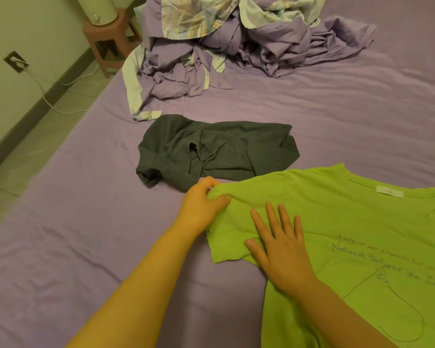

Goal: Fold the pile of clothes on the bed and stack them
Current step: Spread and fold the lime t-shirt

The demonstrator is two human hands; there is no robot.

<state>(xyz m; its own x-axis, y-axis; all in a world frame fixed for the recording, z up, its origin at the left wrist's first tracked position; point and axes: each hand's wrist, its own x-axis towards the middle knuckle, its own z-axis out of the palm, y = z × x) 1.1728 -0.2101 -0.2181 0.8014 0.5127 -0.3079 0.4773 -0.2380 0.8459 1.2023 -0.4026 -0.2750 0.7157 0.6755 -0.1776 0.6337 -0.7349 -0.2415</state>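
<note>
1. Bed: purple sheet, lightly creased, carries everything. No stack of folded items in view.
2. Heap of bedding: purple cloth with a leaf-print piece, crumpled at the far side, well apart from the work area.
3. Green T-shirt: spread flat at near right, print side up, collar label showing, handwritten-style lettering across the chest. Its sleeve lies toward the left edge.
4. Dark grey garment: rumpled, unfolded, just beyond the green T-shirt; their edges look to touch or overlap.
5. Right hand: fingers spread, palm flat, pressing the shirt near the sleeve seam.
6. Left hand: fingers curled, pinching the shoulder edge of the sleeve.
7. Step in hand, as judged: first fold of the green T-shirt, sleeve inward.
8. Next move calls for: carrying the pinched edge across toward the chest while the flat palm anchors the crease line.
</note>
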